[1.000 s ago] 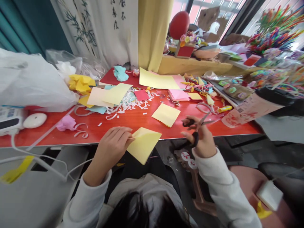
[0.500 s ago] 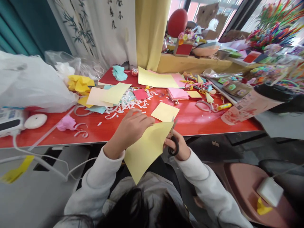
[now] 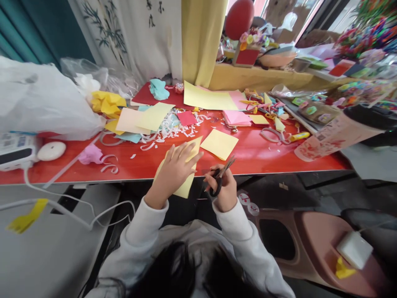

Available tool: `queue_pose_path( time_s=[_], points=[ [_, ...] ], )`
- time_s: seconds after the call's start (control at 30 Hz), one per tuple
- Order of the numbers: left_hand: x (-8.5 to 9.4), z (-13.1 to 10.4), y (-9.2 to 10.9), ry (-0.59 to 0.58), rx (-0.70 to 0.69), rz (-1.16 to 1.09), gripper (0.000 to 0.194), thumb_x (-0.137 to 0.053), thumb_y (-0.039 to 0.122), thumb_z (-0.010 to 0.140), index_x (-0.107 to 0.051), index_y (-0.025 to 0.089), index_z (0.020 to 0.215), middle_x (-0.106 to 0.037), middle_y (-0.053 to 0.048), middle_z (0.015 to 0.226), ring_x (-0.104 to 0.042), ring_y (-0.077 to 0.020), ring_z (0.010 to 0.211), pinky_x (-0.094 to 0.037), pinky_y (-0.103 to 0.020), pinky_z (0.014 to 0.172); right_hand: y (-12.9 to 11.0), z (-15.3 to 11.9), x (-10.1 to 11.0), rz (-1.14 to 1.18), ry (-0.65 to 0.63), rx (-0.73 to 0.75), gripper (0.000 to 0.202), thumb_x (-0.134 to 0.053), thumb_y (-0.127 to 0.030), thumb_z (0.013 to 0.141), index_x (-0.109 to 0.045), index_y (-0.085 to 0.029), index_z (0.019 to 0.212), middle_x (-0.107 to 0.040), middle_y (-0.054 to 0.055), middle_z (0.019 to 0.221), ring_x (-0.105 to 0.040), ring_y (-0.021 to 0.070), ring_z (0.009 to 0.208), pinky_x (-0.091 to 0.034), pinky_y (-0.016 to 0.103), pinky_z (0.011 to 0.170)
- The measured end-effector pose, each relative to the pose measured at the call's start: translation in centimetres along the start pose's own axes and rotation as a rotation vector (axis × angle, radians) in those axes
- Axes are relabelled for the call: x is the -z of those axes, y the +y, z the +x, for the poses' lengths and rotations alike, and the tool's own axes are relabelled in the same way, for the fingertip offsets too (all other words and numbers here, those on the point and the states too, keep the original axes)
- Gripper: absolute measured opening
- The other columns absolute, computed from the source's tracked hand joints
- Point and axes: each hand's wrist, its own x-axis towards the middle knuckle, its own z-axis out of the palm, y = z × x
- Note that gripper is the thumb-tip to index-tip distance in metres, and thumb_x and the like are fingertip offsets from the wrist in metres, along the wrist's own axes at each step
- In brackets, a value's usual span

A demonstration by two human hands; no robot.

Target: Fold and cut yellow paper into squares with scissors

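Note:
Fingers spread, my left hand (image 3: 175, 171) lies flat over a yellow sheet (image 3: 185, 187) at the front edge of the red table (image 3: 130, 165); part of the sheet hangs past the edge. My right hand (image 3: 223, 186) is closed around the dark handles of a pair of scissors (image 3: 228, 165), whose blades point up and to the right. Just beyond the scissors lies a square yellow paper stack (image 3: 219, 143). Between my two hands there is a small gap.
White paper shreds (image 3: 167, 128), loose sheets and a pink pad (image 3: 236, 117) lie further back. A tilted pink cup (image 3: 331, 138) stands at the right. A white plastic bag (image 3: 46, 99) and a white device (image 3: 18, 151) are at the left.
The yellow sheet has moved left and up onto the table edge, under my left hand, whose fingers have spread. My right hand with the scissors has come away from the sheet.

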Motion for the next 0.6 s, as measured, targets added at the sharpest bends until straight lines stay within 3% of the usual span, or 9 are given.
queue_pose_path(
  time_s=[0.1, 0.17, 0.27, 0.4, 0.5, 0.6],
  points=[
    [-0.5, 0.3, -0.2, -0.009, 0.09, 0.047, 0.061, -0.063, 0.045, 0.075, -0.047, 0.021, 0.129, -0.021, -0.014, 0.151, -0.017, -0.0375, 0.138, -0.009, -0.061, 0.109, -0.3, -0.4, 0.3, -0.014, -0.039, 0.058, 0.026, -0.071, -0.025, 0.072, -0.056, -0.021, 0.093, -0.06, -0.004, 0.068, -0.058, 0.0098, 0.056, -0.045, 0.019, 0.044],
    [-0.5, 0.2, -0.3, -0.012, 0.125, 0.049, 0.07, -0.064, 0.05, 0.073, -0.045, 0.018, 0.132, -0.017, -0.015, 0.152, -0.012, -0.0375, 0.139, -0.001, -0.062, 0.109, -1.1, -0.6, 1.2, -0.026, -0.089, 0.032, 0.024, -0.071, -0.026, 0.072, -0.058, -0.02, 0.091, -0.059, -0.004, 0.063, -0.055, 0.0082, 0.051, -0.044, 0.02, 0.048],
    [-0.8, 0.0, -1.2, -0.098, 0.074, -0.046, 0.059, -0.061, 0.057, 0.072, -0.058, 0.022, 0.12, -0.018, -0.011, 0.152, -0.014, -0.0359, 0.139, 0.002, -0.061, 0.109, -2.4, -1.0, 3.3, -0.043, -0.274, -0.104, 0.028, -0.068, -0.037, 0.073, -0.062, -0.017, 0.091, -0.057, -0.003, 0.057, -0.051, 0.0088, 0.045, -0.041, 0.023, 0.046],
    [-0.8, 0.2, -3.3, -0.178, 0.032, -0.198, 0.054, -0.058, 0.064, 0.069, -0.064, 0.03, 0.111, -0.018, -0.006, 0.153, -0.015, -0.0375, 0.138, -0.001, -0.062, 0.107, -2.7, -1.7, 5.0, -0.136, -0.518, -0.304, 0.039, -0.07, -0.042, 0.07, -0.063, -0.014, 0.096, -0.059, 0.001, 0.064, -0.053, 0.0106, 0.052, -0.043, 0.025, 0.051],
    [0.8, -0.9, -3.3, 0.013, 0.075, -0.223, 0.041, -0.056, 0.054, 0.078, -0.063, 0.031, 0.112, -0.037, -0.006, 0.145, -0.032, -0.0309, 0.132, -0.014, -0.054, 0.108, -1.8, -2.5, 4.2, -0.14, -0.519, -0.335, 0.041, -0.069, -0.043, 0.07, -0.059, -0.015, 0.099, -0.061, 0.004, 0.078, -0.057, 0.0134, 0.065, -0.043, 0.024, 0.052],
    [2.1, -4.6, 0.0, 0.482, 0.294, -0.301, 0.023, -0.05, 0.036, 0.088, -0.067, 0.022, 0.093, -0.063, -0.008, 0.111, -0.058, -0.021, 0.1, -0.04, -0.039, 0.09, -0.8, -3.2, 2.9, -0.063, -0.507, -0.281, 0.046, -0.067, -0.047, 0.071, -0.056, -0.017, 0.105, -0.06, 0.007, 0.087, -0.057, 0.0159, 0.073, -0.043, 0.022, 0.049]
  ],
)
